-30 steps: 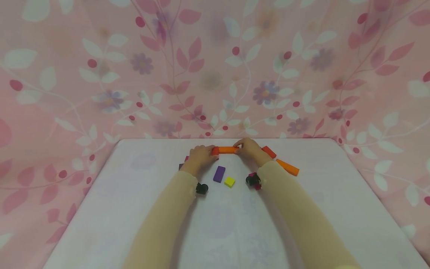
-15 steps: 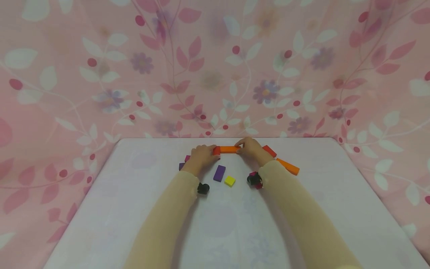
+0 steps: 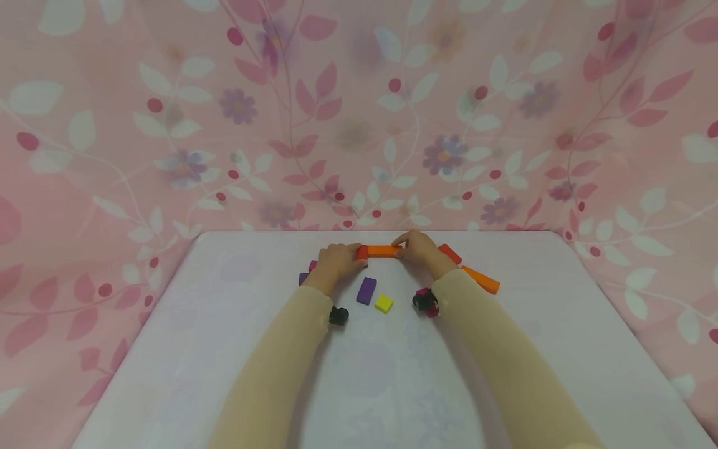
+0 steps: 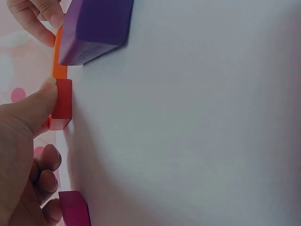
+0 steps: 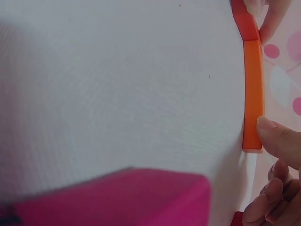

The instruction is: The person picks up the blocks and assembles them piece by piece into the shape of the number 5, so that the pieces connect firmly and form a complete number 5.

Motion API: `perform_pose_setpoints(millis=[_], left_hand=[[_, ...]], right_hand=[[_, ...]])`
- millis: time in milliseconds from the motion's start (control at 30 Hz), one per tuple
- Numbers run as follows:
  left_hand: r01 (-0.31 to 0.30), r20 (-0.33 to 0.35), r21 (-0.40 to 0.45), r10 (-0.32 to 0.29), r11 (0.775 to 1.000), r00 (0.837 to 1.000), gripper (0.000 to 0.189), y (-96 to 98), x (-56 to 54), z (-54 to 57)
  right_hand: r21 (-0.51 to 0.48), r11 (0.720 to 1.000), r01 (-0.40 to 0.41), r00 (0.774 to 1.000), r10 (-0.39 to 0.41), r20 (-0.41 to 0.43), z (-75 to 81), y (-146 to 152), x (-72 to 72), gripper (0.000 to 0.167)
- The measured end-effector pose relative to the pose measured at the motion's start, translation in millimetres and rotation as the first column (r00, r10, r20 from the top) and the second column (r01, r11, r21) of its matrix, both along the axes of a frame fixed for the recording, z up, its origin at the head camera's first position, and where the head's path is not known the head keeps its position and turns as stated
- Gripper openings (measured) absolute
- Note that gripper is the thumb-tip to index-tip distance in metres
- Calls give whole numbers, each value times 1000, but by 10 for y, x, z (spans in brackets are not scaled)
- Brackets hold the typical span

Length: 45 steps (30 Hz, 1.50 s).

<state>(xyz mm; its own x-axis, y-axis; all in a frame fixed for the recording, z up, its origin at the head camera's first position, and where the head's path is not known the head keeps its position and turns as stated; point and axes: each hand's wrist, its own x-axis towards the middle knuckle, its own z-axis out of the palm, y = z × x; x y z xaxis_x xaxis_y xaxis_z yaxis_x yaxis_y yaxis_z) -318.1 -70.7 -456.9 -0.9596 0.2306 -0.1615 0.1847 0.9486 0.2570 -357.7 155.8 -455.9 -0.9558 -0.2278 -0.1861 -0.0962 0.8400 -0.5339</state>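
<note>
Near the table's back edge my left hand (image 3: pixel 336 263) pinches a red block (image 4: pixel 62 101) between thumb and finger. My right hand (image 3: pixel 416 247) pinches the free end of a long orange block (image 5: pixel 253 94). The two blocks meet end against side, the orange one reaching to the right from the red one. In the left wrist view a magenta block (image 4: pixel 75 208) lies close to my left hand's curled lower fingers. A purple block (image 3: pixel 367 290) and a small yellow block (image 3: pixel 384 304) lie on the table between my forearms.
Right of my right hand lie another red block (image 3: pixel 450 254) and another orange block (image 3: pixel 480 279). A magenta block (image 5: pixel 122 200) is by my right wrist. A second purple block (image 3: pixel 303 278) shows partly behind my left wrist. A floral cloth (image 3: pixel 359 112) hangs behind the white table (image 3: pixel 370 386).
Both hands have shifted very slightly to the right with the red and orange blocks since one second ago. Over the last half second almost nothing has moved.
</note>
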Motion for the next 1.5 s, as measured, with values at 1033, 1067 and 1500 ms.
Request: perform_pose_setpoints(millis=[1033, 1067, 1500], left_hand=[[3, -2, -31, -3, 1000, 1000, 63, 34, -34, -3], [2, -2, -33, -2, 999, 1000, 63, 34, -39, -6], [-6, -2, -24, 6, 1000, 1000, 63, 10, -69, -35]], right_hand=[[-11, 999, 40, 998, -40, -39, -49, 9, -19, 31], [-9, 999, 38, 998, -38, -40, -49, 9, -20, 31], [-5, 1000, 26, 999, -26, -27, 9, -5, 8, 31]])
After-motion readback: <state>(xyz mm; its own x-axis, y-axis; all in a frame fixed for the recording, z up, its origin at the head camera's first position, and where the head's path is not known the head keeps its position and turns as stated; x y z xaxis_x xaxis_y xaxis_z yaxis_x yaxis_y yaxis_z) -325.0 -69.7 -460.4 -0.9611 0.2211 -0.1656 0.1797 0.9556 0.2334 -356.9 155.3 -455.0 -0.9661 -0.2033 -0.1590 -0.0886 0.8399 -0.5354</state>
